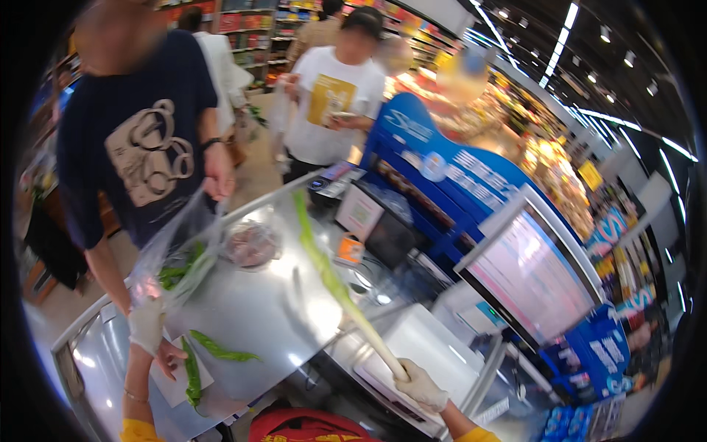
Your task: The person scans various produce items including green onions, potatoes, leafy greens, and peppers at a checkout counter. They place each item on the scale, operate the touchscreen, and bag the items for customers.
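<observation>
My right hand (422, 387), in a pale glove, grips the white root end of a long green onion (337, 290). Its green leaves stretch away above the metal counter. At the left, my gloved left hand (146, 326) is closed at the lower edge of a clear plastic bag (188, 276) with green peppers (177, 273) inside. A customer's bare hand (168, 356) reaches past my wrist to a loose green pepper (191, 373) on white paper (207, 378). Another green pepper (223, 348) lies beside it on the counter.
A metal counter (248, 315) spans the front, with a clear package of reddish food (254, 243) on it. To the right are a white scale (420, 353), a monitor (527, 271) and a blue display stand (436, 160). Customers (138, 138) stand across the counter.
</observation>
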{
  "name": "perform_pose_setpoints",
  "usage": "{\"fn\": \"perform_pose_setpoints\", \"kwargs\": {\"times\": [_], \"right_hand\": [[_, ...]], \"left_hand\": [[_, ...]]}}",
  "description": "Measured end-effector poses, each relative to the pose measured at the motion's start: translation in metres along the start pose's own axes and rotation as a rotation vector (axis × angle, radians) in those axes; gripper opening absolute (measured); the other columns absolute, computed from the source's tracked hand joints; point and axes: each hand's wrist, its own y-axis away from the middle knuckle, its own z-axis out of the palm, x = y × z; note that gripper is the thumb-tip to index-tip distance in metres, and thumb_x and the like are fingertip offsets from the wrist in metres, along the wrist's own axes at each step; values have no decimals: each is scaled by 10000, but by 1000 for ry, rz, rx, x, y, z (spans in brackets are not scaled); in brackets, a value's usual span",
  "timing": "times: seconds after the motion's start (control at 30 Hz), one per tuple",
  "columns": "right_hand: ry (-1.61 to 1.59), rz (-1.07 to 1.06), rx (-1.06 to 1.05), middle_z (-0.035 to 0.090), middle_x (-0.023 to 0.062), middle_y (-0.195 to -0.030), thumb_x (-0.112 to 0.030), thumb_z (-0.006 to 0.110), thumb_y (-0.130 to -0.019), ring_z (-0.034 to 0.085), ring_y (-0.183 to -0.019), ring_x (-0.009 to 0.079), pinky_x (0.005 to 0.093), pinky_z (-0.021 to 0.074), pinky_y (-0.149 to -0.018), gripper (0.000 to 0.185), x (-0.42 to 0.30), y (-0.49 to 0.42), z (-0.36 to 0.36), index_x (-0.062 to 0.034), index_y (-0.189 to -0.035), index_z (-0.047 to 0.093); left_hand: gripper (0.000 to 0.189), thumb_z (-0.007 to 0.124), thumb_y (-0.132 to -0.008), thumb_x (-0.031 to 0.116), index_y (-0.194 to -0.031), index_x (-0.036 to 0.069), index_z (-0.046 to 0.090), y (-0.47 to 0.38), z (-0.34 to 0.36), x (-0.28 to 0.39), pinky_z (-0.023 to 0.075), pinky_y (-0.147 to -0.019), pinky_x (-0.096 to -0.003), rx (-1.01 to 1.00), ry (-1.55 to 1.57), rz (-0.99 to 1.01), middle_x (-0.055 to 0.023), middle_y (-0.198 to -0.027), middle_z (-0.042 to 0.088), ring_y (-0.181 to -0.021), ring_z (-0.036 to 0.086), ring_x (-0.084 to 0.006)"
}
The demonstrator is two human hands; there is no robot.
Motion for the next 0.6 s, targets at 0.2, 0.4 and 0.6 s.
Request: {"fn": "perform_pose_setpoints", "kwargs": {"times": [0.2, 0.4, 0.6], "right_hand": [[670, -40, 319, 613, 108, -859, -18, 597, -662, 593, -824, 331, 430, 454, -734, 210, 105, 120, -112, -80, -857, 645], [692, -153, 245, 578, 89, -892, -77, 580, -713, 563, -925, 296, 431, 406, -839, 179, 178, 86, -149, -100, -870, 663], [895, -253, 480, 575, 125, -1000, -43, 571, -747, 548, -984, 334, 441, 400, -934, 304, 190, 71, -121, -89, -1044, 621]], "left_hand": [[451, 630, -830, 48, -1277, 52, 574, -18, -3, 50, 484, -889, -385, 222, 352, 82, -204, -1212, 613, -1077, 613, -354], [382, 623, -819, -23, -1199, 6, 595, -48, -18, 154, 497, -826, -354, 251, 559, 295, -185, -1084, 645, -938, 643, -333], [345, 687, -745, 39, -1085, 52, 627, -27, -27, 241, 521, -702, -399, 160, 471, 375, -148, -1021, 648, -806, 652, -355]]}}
